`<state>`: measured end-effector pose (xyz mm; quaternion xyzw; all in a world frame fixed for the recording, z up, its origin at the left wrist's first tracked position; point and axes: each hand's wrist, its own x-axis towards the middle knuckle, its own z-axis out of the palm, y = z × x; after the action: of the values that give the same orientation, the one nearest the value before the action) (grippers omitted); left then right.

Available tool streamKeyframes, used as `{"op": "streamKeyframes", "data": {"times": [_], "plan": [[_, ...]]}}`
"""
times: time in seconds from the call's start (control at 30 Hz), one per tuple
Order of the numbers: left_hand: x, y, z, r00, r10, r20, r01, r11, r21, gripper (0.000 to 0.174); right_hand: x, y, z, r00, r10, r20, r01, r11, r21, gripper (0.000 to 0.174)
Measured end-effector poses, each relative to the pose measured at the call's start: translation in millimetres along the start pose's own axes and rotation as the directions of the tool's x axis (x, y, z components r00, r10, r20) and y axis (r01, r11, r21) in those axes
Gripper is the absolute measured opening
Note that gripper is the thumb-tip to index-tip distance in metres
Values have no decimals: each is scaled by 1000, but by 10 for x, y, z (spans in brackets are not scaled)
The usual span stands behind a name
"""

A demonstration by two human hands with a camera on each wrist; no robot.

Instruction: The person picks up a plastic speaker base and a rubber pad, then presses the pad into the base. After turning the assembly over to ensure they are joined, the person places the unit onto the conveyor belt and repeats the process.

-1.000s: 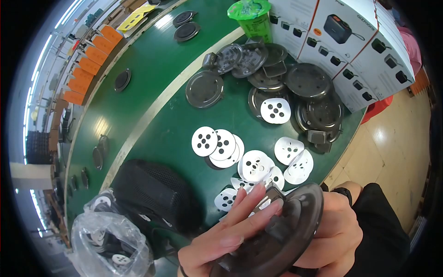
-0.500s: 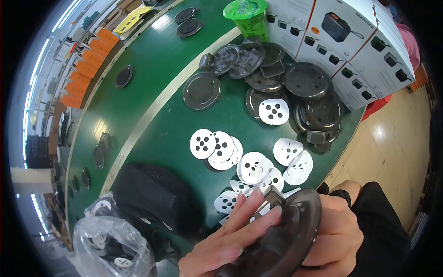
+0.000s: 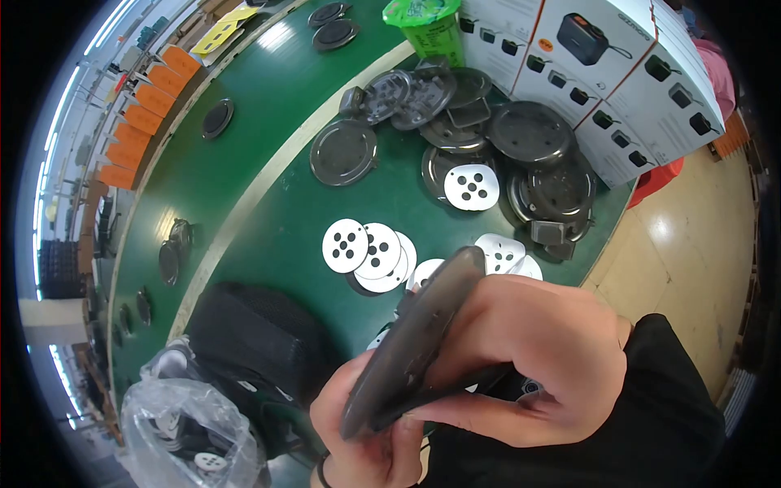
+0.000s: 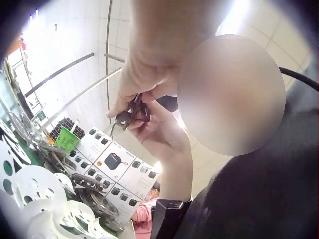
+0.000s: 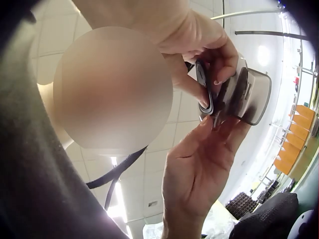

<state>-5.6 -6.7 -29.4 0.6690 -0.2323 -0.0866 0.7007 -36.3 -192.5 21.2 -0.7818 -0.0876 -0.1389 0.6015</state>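
A dark translucent round part [image 3: 423,333] stands tilted on edge between both hands, low in the head view. The left hand [image 3: 366,431] grips its lower edge with thumb and fingers. My right hand [image 3: 545,358] is curled behind the part and pinches a smaller dark piece near its lower end. In the right wrist view a clear squarish piece [image 5: 258,97] sticks out from the part, the right hand [image 5: 214,55] above and the left hand [image 5: 199,174] below. White discs with black-looking holes [image 3: 345,246] lie on the green table [image 3: 268,236].
Several similar dark round parts [image 3: 533,134] are piled at the back right, beside printed boxes [image 3: 569,73] and a green cup [image 3: 431,28]. At lower left are a black mesh bag [image 3: 252,333] and a clear plastic bag [image 3: 187,423] holding parts. Orange bins [image 3: 150,102] line the far left.
The round part has turned more edge-on and shifted left. The left fingers have gone from lying across its face to its lower edge, and the right hand now shows curled behind it.
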Motion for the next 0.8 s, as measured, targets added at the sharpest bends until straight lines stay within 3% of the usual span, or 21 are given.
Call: {"op": "streamKeyframes", "data": {"times": [0.07,0.13,0.17,0.2,0.4,0.5,0.57,0.63,0.7,0.8], "plan": [[-24,-30,63,965,-165,-204,147,984,-104,66,-38,-17,73,994,50,-93,-53,998,-24,21],[-4,-15,74,973,-137,-184,137,990,-14,54,-43,-14,93,989,84,-125,-88,996,-28,22],[30,30,25,1000,-4,-10,6,991,136,46,-24,-2,72,990,94,-109,-97,995,-23,23],[55,67,2,978,104,181,-149,955,256,42,-13,11,60,990,104,-91,-106,994,-18,23],[158,152,92,974,79,213,-82,997,7,66,22,44,71,990,61,-125,-72,993,-89,26],[197,204,118,974,70,217,-94,991,100,65,33,38,95,988,70,-135,-83,992,-93,26],[101,70,95,995,62,81,-69,995,77,64,37,-4,98,986,104,-131,-118,987,-107,26],[106,74,104,998,32,60,-36,998,56,64,22,-49,116,979,173,-110,-186,976,-117,25],[141,164,106,988,-16,156,9,999,40,63,14,-44,135,980,141,-137,-156,982,-103,23],[128,164,150,997,-1,72,-4,997,75,62,11,-26,162,980,89,-179,-105,991,-84,20]]}}
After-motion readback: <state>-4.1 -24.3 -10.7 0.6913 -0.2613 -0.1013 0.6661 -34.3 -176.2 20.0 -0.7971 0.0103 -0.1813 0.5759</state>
